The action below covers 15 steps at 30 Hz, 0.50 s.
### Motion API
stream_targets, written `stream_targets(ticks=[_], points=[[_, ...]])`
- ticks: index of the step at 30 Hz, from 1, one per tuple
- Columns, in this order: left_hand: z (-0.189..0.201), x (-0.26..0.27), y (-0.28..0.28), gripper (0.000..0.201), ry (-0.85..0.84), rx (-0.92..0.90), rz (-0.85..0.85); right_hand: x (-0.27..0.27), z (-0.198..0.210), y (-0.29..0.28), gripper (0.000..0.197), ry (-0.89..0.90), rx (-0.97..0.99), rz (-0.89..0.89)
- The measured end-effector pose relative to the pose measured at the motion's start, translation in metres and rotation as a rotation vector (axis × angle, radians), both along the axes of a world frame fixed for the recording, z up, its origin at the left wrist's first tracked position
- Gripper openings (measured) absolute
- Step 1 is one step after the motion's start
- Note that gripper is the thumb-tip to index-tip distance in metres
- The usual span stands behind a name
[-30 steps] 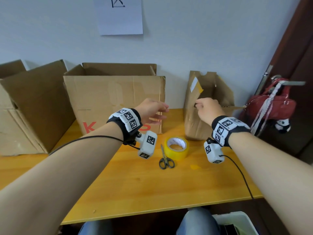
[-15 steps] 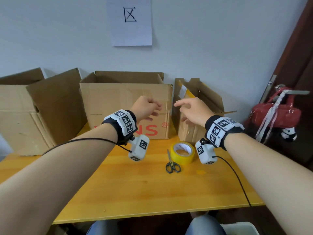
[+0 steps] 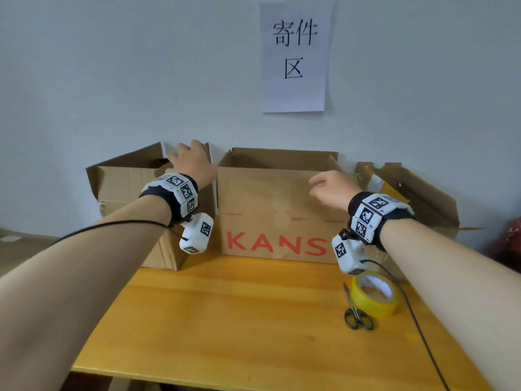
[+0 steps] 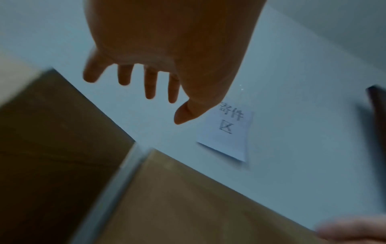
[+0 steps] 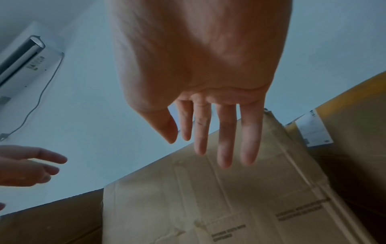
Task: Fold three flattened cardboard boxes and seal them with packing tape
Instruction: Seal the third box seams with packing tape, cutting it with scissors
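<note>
1. Head view: my left hand [image 3: 194,162] reaches over the top edge of the left box [image 3: 127,187], grip spread and holding nothing; my right hand [image 3: 329,187], fingers relaxed and apart, hovers before the KANS box [image 3: 276,210].
2. Left wrist view: fingers [image 4: 149,82] apart, nothing held.
3. Right wrist view: the same. Below my right grip, tape roll [image 3: 375,297] and scissors [image 3: 356,311] lie untouched on the surface [image 3: 239,320]; I judge all three boxes, including the right box [image 3: 417,193], opened but unsealed.

head: high, facing wall | wrists: close, looking up | shared: cardboard boxes [image 3: 277,204]
</note>
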<state>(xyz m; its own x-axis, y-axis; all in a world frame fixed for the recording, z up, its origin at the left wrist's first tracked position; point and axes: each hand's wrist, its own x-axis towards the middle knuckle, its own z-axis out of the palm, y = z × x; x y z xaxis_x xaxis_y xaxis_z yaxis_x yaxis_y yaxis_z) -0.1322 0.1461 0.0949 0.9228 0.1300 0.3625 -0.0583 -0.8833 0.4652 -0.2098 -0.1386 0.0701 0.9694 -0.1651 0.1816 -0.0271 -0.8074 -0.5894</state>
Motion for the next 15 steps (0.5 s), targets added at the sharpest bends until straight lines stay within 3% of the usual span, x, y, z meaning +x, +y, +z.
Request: stream_targets(ticks=[5,11,15], points=[[0.0,0.026,0.036,0.063,0.157,0.075,0.237,0.014,-0.004,0.016,0.038,0.016,0.043,-0.012],[-0.006,0.046,0.059,0.021,0.186,0.046,0.203,0.017,-0.012,0.015,0.033,0.078,0.129,-0.043],[-0.021,0.052,0.062,0.02,0.127,-0.107,0.199,0.011,-0.014,0.012,0.026,0.106,0.133,-0.052]])
